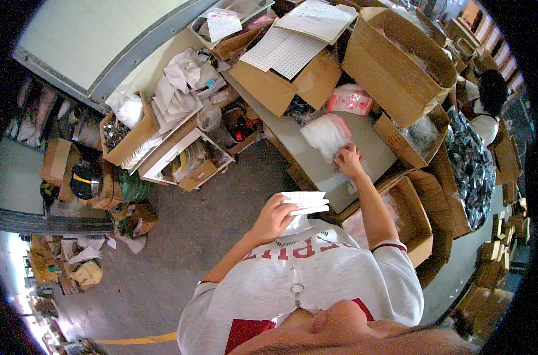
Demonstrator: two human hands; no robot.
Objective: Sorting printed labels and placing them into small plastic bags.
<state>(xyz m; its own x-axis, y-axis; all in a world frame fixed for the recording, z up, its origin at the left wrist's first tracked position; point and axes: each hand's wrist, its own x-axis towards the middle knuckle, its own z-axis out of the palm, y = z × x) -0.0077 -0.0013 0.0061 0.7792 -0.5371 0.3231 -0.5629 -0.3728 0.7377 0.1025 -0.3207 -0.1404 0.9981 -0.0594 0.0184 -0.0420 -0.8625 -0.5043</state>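
My left hand (273,217) is in front of my chest, its fingers closed round a small stack of white cards (306,197) with rows of tiny print. The stack is fanned apart into a few layers. On the grey tabletop (372,137) lies a pile of clear plastic bags (323,135) with a pinkish edge. My right hand (349,160) is at the near end of that pile, fingers curled and pinching the edge of a bag. Beyond the pile sits a plastic pack with red print (350,99).
A cardboard box (292,89) bearing printed sheets (283,50) stands at the back of the table. A large open carton (387,65) is to its right. More open boxes (408,204) crowd my right side. Left of the table are a white drawer unit (189,157) and grey floor (209,231).
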